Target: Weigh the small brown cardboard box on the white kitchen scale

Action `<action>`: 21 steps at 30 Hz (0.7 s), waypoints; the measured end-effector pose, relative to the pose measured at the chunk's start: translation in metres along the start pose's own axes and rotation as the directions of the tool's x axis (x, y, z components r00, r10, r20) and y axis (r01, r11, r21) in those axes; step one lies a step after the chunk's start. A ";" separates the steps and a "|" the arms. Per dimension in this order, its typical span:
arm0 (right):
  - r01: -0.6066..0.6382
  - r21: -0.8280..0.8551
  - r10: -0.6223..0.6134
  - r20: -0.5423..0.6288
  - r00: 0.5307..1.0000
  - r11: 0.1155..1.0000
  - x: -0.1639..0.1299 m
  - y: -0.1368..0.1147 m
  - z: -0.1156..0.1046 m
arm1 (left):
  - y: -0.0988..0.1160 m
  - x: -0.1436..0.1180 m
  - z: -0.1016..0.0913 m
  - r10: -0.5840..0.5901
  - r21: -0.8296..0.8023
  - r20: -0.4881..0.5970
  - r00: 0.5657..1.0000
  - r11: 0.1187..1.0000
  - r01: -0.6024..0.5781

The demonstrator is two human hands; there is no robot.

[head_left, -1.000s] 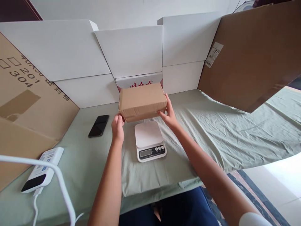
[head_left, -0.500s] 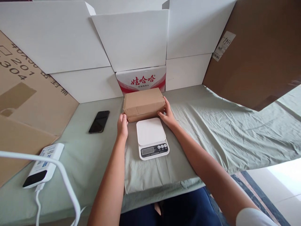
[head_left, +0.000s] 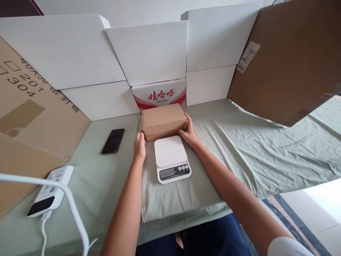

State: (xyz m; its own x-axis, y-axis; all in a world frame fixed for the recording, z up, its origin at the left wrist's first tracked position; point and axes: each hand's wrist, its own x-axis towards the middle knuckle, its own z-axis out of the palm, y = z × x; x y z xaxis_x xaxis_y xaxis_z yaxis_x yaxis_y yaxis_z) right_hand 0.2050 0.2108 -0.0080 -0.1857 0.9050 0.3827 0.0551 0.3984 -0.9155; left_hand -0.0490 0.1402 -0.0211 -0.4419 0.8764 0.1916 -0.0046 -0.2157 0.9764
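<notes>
A closed brown cardboard box [head_left: 164, 119] rests on the green cloth, just behind a white kitchen scale [head_left: 171, 152]. My left hand [head_left: 140, 146] grips the box at its near left corner, fingertips partly hidden. At the right end, my right hand [head_left: 189, 131] holds the box with the thumb on its front and the fingers along the side. The scale has a flat white platform, a small grey display and several round buttons facing me. Nothing lies on its platform.
A black phone [head_left: 113, 141] lies left of the box. A white power bank [head_left: 51, 191] with a white cable [head_left: 71, 202] sits at the lower left. White boxes [head_left: 149, 53] and a red-and-white carton [head_left: 162, 93] stand behind; large brown cartons [head_left: 282, 64] flank the cloth-covered table [head_left: 261, 142].
The whole view has shifted slightly, so everything appears a little lower. Both hands stay on the cardboard box, with no clear movement of it relative to the scale.
</notes>
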 end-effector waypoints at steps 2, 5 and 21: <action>-0.002 -0.003 0.002 -0.002 1.000 1.000 0.000 0.000 0.000 | 0.000 -0.001 0.000 0.008 0.007 0.001 1.000 1.000 -0.008; 0.002 0.004 -0.002 -0.005 1.000 1.000 -0.001 0.000 0.000 | 0.001 -0.002 0.000 0.015 0.012 0.003 1.000 1.000 -0.015; -0.018 0.017 0.018 -0.010 1.000 1.000 -0.001 0.000 0.000 | -0.006 0.000 -0.003 0.028 0.052 0.010 1.000 0.998 -0.028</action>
State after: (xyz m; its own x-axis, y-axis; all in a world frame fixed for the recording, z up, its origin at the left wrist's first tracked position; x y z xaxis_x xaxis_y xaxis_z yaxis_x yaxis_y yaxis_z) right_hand 0.2050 0.2103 -0.0082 -0.1749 0.9137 0.3669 0.0421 0.3793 -0.9243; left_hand -0.0522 0.1403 -0.0273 -0.4328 0.8744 0.2194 0.0544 -0.2176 0.9745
